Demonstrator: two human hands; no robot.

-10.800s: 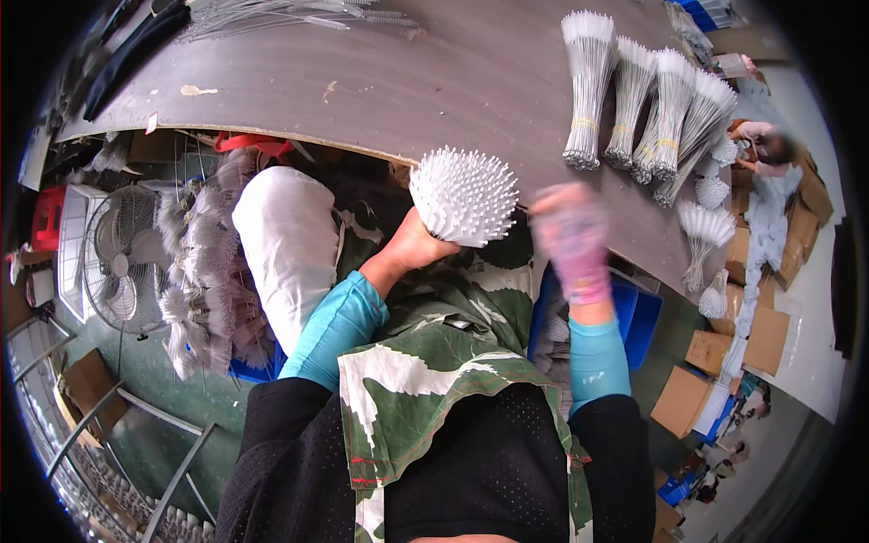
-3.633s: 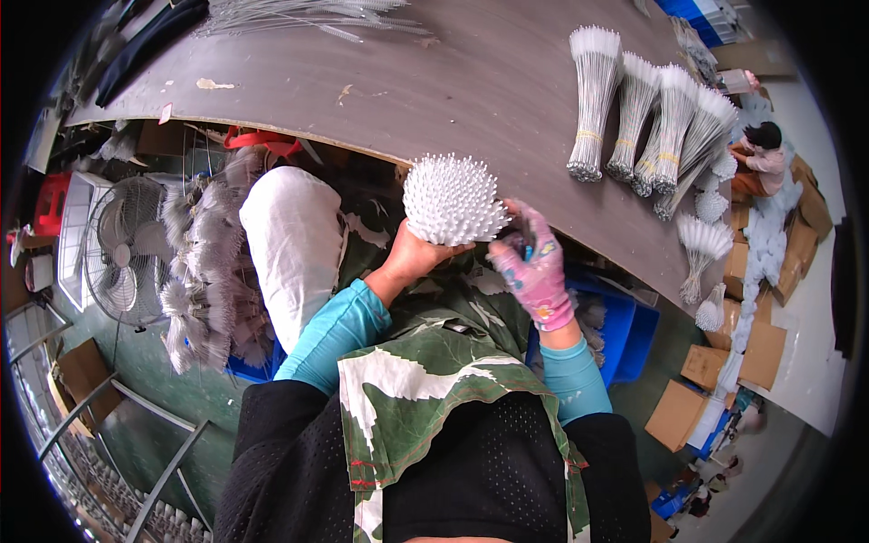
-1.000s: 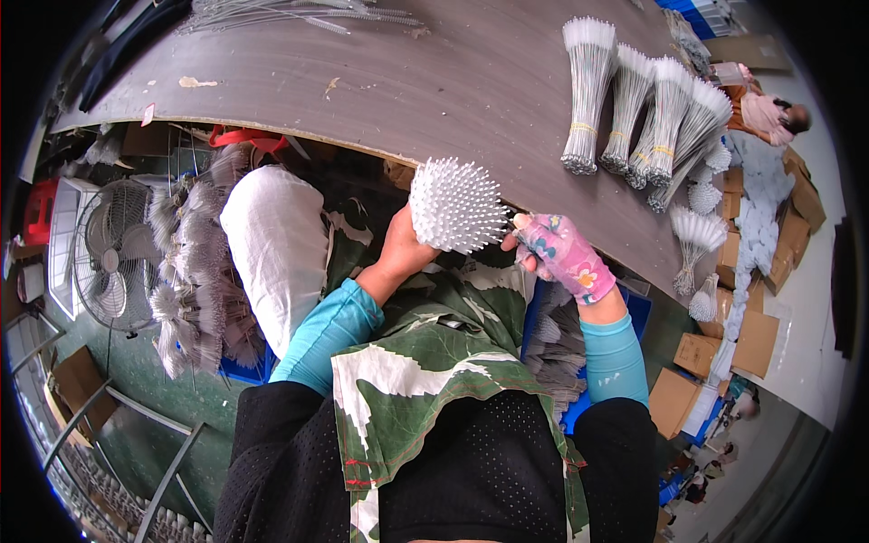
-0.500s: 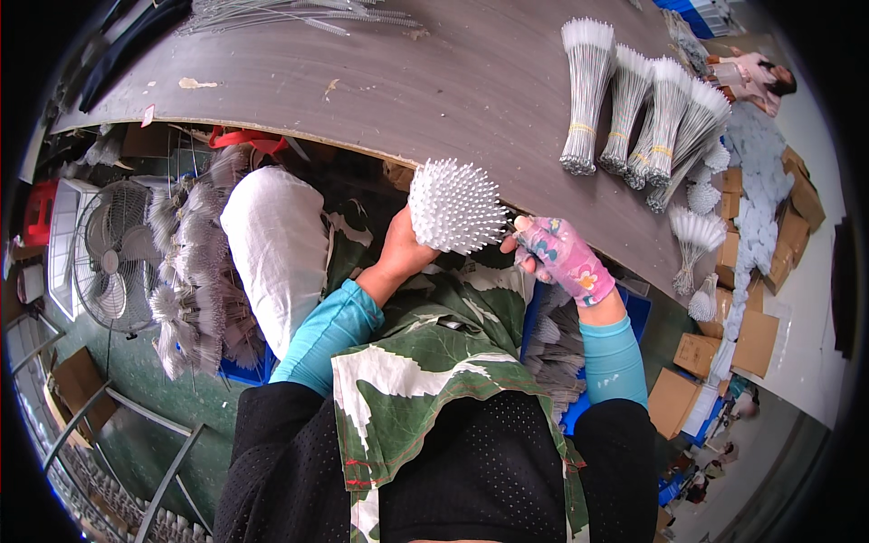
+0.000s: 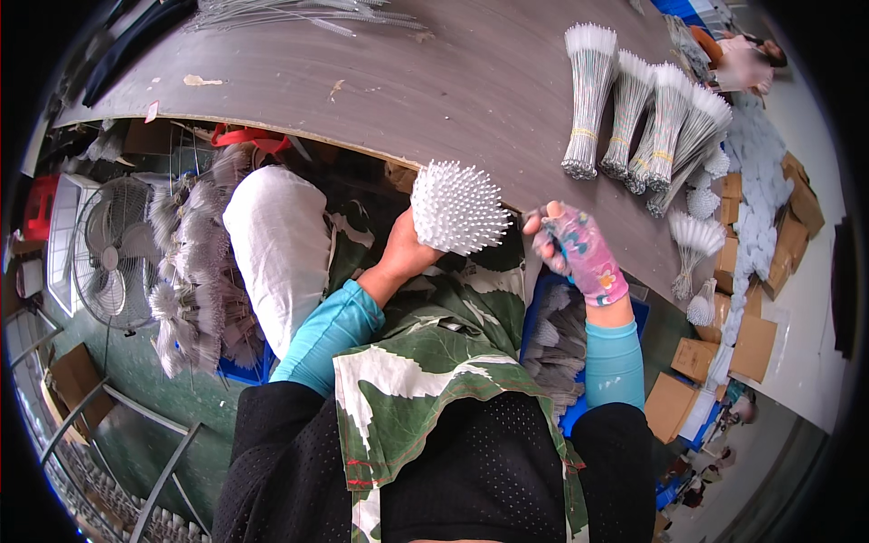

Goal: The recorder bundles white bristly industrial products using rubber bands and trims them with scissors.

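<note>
My left hand (image 5: 405,249) is wrapped around a bundle of thin brushes (image 5: 460,208), gripping it over my lap. Their white bristle tips face up toward me in a rounded dome, which hides the stems. To the right, by the table edge, my right hand (image 5: 581,252) wears a pink flowered fingerless glove. Its fingers are curled and pressed together, apart from the bundle; whatever they hold, if anything, is too small to make out. A green-and-white patterned apron (image 5: 434,362) covers my lap.
Several banded brush bundles (image 5: 588,100) lie at the right of the brown table (image 5: 434,90). Loose wire brushes (image 5: 299,13) lie at its far left. A blue bin of brushes (image 5: 554,339) sits beside my right arm. A fan (image 5: 112,258) stands left, cardboard boxes (image 5: 754,346) right.
My right hand has moved away from the bundle, up and to the right. My left hand keeps the bundle nearly in place. At the far right, another person has shifted posture.
</note>
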